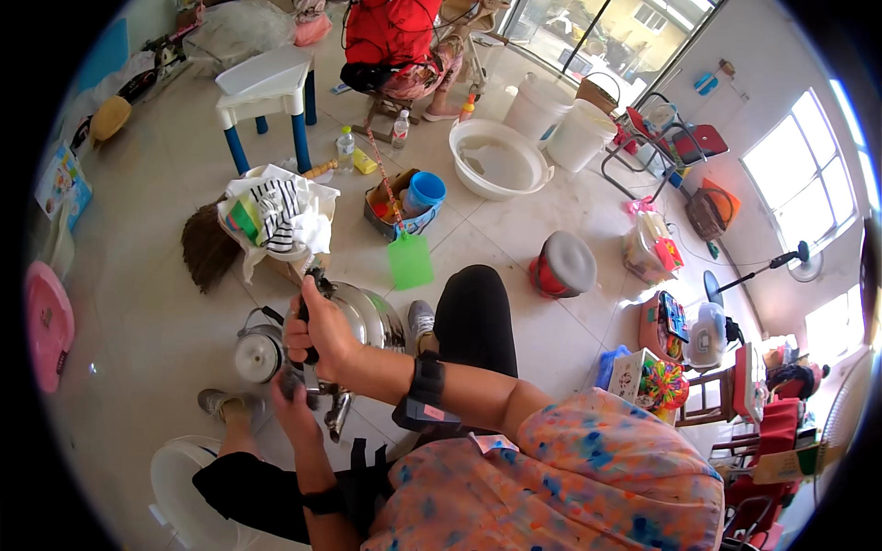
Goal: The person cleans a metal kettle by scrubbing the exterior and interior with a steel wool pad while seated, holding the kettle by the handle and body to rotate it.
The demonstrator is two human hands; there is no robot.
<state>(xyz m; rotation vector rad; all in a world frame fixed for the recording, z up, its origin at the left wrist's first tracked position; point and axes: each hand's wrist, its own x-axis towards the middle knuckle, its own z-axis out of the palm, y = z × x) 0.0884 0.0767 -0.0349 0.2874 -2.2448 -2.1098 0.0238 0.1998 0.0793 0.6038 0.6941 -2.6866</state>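
A large, shiny steel kettle (pixel 375 320) is held tilted over the floor, with its spout (pixel 336 417) towards me. My right hand (pixel 324 334) is closed around its black handle (pixel 312 351). Beside the spout side, my left hand (pixel 298 406) holds a dark grey, blurred scouring pad (pixel 298 386) close to or against the kettle; contact cannot be told. A smaller metal kettle (pixel 258 358) with a black handle stands on the floor just left of my hands. My forearm bears a black strapped device (pixel 424 410).
Ahead are a basin of water (pixel 497 164), white buckets (pixel 539 107), a cloth-filled container (pixel 275 213), a toy box (pixel 386 213) and a green fly swatter (pixel 411 262). A person in red (pixel 391 41) sits beyond. A stool (pixel 563 265) stands right, a white bucket (pixel 182 482) lower left.
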